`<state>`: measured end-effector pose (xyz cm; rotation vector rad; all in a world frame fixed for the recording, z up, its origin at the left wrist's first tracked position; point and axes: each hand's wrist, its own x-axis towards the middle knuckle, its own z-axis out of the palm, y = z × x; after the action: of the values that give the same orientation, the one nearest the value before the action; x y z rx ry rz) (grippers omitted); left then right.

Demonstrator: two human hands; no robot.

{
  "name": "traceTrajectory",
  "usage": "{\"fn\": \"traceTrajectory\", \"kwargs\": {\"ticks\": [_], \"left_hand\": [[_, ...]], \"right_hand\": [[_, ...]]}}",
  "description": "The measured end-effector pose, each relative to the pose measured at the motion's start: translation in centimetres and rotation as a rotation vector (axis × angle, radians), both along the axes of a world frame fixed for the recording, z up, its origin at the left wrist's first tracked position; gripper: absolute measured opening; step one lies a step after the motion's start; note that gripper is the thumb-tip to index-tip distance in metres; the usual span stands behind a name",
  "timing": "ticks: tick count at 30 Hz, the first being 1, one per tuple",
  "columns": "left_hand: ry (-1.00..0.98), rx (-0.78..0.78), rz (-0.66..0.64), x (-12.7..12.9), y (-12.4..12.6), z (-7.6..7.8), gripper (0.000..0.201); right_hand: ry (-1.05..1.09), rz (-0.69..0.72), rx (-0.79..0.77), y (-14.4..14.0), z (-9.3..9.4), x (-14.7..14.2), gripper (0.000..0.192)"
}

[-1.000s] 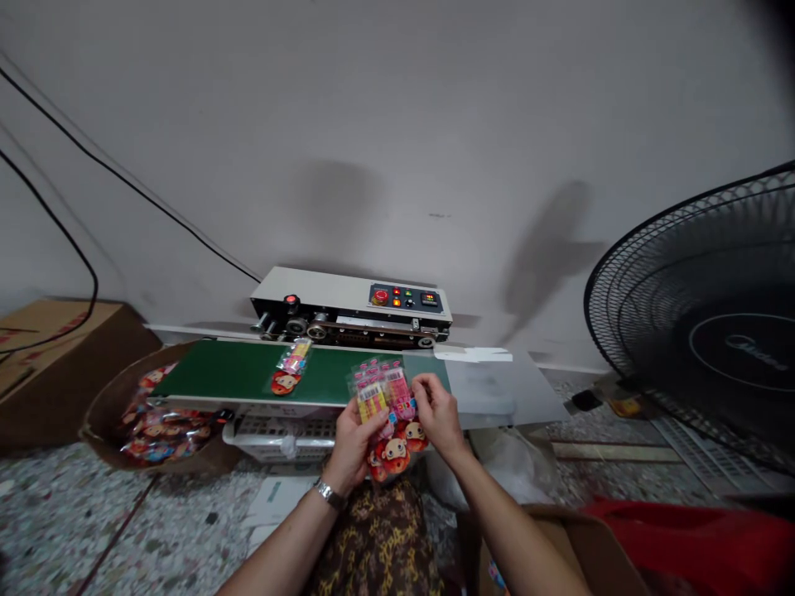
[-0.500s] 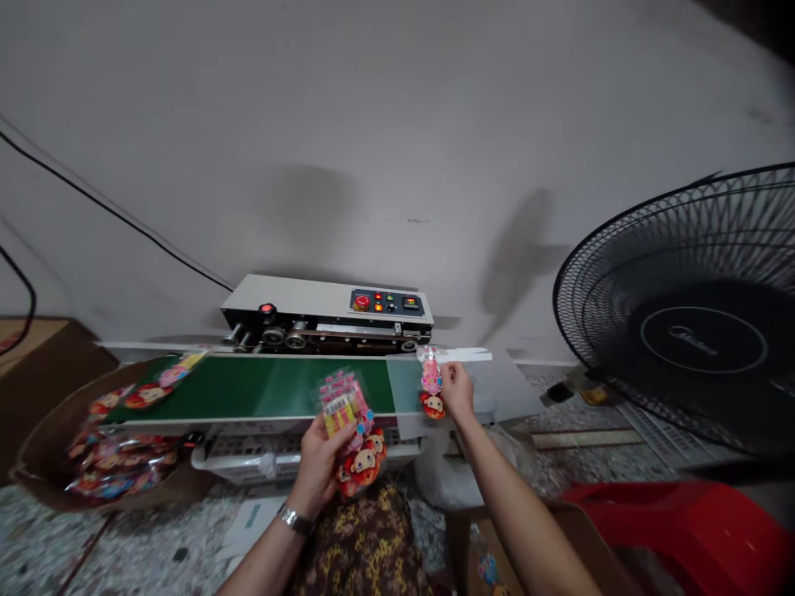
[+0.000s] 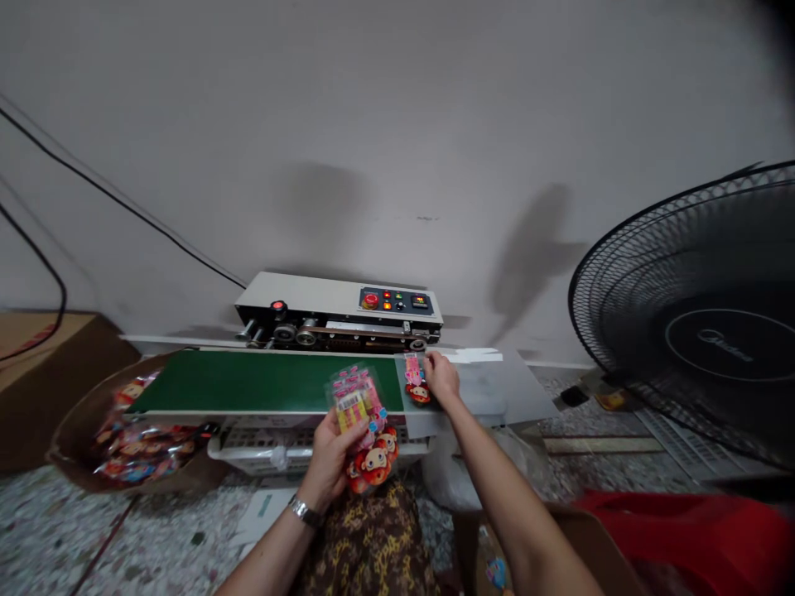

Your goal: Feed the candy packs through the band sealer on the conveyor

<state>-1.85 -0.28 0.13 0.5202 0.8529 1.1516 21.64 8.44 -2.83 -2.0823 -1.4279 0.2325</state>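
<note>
A fan of several clear packets (image 3: pixel 373 454) with red-haired cartoon figures and pink and yellow printing is gripped in my left hand (image 3: pixel 331 463), in front of the belt. My right hand (image 3: pixel 442 381) pinches the right edge of a single cartoon packet (image 3: pixel 417 391). That packet lies at the right end of the green conveyor belt (image 3: pixel 248 381), its top close to the band sealing machine (image 3: pixel 298 291). Lit buttons and a display show on the machine's control panel (image 3: pixel 396 301). My right fingertips are partly hidden behind the hand.
At the belt's left end, a brown open container (image 3: pixel 68 451) holds a heap of packets (image 3: pixel 140 447). A large black fan (image 3: pixel 714 331) stands to the right, above a red plastic stool (image 3: pixel 689 530). A white basket (image 3: pixel 267 451) sits below the belt. A cardboard box (image 3: pixel 577 538) is near my right forearm.
My right hand has moved the single packet left, toward the machine's entry. A packet at the belt's left end has gone from the belt. The view has shifted slightly.
</note>
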Motion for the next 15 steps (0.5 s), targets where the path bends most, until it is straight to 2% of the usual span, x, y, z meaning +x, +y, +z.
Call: {"fn": "traceTrajectory", "kwargs": {"ticks": [3, 5, 7, 11, 15], "left_hand": [[-0.018, 0.031, -0.02, 0.1, 0.0, 0.3, 0.04], [-0.029, 0.048, -0.026, 0.2, 0.0, 0.4, 0.039], [-0.041, 0.053, -0.024, 0.5, 0.0, 0.6, 0.039], [-0.057, 0.037, -0.009, 1.1, -0.2, 0.8, 0.042], [-0.043, 0.022, 0.028, 1.0, -0.2, 0.3, 0.045]], "right_hand": [[0.217, 0.292, 0.125, -2.1, 2.2, -2.6, 0.021], [0.406, 0.479, 0.134, -3.9, 3.6, -4.5, 0.024], [0.465, 0.567, 0.126, -5.4, 4.8, -6.2, 0.023], [0.331, 0.514, 0.189, -7.1, 5.6, -7.9, 0.021], [0.376, 0.302, 0.279, -6.5, 4.4, -6.0, 0.022]]}}
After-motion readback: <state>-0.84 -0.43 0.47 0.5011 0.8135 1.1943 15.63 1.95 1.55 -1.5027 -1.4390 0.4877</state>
